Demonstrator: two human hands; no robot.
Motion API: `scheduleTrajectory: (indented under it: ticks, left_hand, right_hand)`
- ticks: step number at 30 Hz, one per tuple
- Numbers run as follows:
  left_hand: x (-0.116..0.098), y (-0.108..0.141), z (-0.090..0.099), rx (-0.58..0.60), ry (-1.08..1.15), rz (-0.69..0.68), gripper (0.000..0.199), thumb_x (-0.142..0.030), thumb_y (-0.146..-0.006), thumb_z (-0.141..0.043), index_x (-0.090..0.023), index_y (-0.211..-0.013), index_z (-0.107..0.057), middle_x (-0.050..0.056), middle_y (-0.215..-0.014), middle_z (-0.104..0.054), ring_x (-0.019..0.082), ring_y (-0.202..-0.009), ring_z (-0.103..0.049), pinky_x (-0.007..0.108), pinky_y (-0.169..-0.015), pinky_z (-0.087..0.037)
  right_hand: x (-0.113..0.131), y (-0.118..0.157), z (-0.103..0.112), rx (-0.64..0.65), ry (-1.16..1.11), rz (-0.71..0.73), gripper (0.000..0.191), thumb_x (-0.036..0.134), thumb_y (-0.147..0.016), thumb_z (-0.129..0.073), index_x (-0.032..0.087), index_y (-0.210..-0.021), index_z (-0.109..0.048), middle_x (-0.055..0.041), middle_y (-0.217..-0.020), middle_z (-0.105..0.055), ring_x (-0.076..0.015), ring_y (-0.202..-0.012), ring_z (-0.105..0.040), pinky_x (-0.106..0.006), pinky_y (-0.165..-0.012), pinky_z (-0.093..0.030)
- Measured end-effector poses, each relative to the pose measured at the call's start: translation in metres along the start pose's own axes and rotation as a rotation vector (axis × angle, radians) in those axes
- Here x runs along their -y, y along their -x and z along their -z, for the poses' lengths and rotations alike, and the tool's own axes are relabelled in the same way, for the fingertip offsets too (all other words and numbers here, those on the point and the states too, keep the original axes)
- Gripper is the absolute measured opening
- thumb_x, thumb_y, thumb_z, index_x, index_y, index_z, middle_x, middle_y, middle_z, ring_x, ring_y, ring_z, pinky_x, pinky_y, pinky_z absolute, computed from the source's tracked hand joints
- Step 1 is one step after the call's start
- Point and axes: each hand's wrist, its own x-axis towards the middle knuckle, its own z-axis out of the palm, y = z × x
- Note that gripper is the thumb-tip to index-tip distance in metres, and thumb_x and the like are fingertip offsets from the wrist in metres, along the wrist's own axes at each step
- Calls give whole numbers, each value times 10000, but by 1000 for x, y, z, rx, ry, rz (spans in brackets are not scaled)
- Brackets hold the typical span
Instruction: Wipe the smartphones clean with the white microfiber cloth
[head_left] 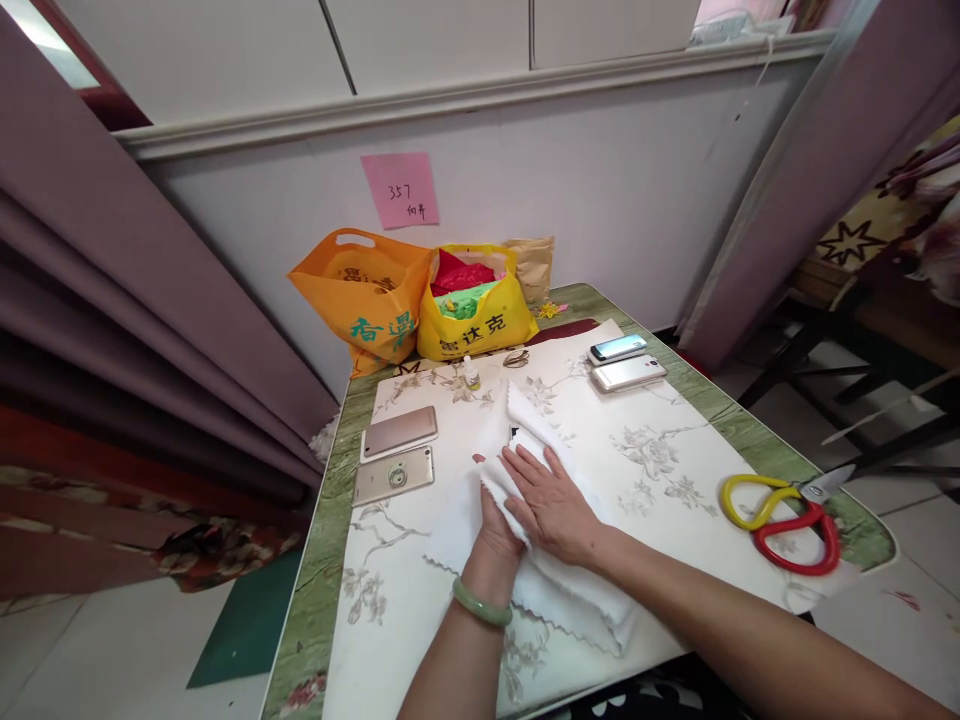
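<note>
A white cloth [577,600] with zigzag edges lies bunched over the near middle of the table. My left hand [499,525], below a green bangle, holds the cloth from underneath, and its fingers are mostly covered by a fold. My right hand [551,505] presses flat on top of the cloth with its fingers stretched out. A small dark-and-white corner of an object [514,433] shows between the folds just beyond my right fingertips; the rest is hidden. To the left lie two phones, a rose-gold one [400,432] and a gold one [394,476] with a ring on its back.
Two more phones, a blue-screened one [618,348] and a silver one [628,373], lie far right. Scissors [787,520] rest at the right edge. A small bottle [471,373], an orange bag [375,300] and a filled yellow bag [480,325] stand at the back.
</note>
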Motion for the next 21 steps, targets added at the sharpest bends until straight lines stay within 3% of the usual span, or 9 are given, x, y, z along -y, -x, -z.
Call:
scheduleTrajectory:
  ticks: [6, 11, 16, 21]
  left_hand:
    - [1, -5, -14, 158, 11, 40, 555, -566, -915, -345, -250, -1334, -525, 79, -1295, -610, 269, -1268, -499, 452, -1088, -359]
    - [2, -3, -15, 181, -30, 70, 685, -678, -859, -360, -198, -1310, -549, 140, -1327, -579, 321, -1292, -465, 509, -1085, -331]
    - [2, -2, -15, 160, -25, 76, 694, -689, -852, -356, -199, -1299, -560, 144, -1327, -578, 329, -1296, -459, 520, -1088, -321]
    - [2, -2, -13, 134, 6, 57, 620, -636, -884, -357, -230, -1307, -557, 93, -1340, -577, 290, -1320, -438, 460, -1130, -287]
  right_hand:
    - [-18, -46, 8, 51, 32, -79, 582, 504, -987, -209, 233, -1500, -249, -17, -1568, -195, -210, -1453, -119, -493, -1166, -49]
    - [-33, -69, 11, 48, 11, -189, 573, 497, -991, -198, 239, -1501, -243, -23, -1569, -209, -199, -1454, -113, -479, -1161, -45]
    - [-34, -59, 7, -39, 41, -234, 595, 490, -993, -190, 203, -1514, -198, -59, -1571, -201, -209, -1456, -96, -466, -1158, -54]
    - [-18, -33, -1, -57, 54, -237, 652, 521, -975, -245, 167, -1519, -178, -82, -1582, -129, -230, -1459, -67, -478, -1157, -59]
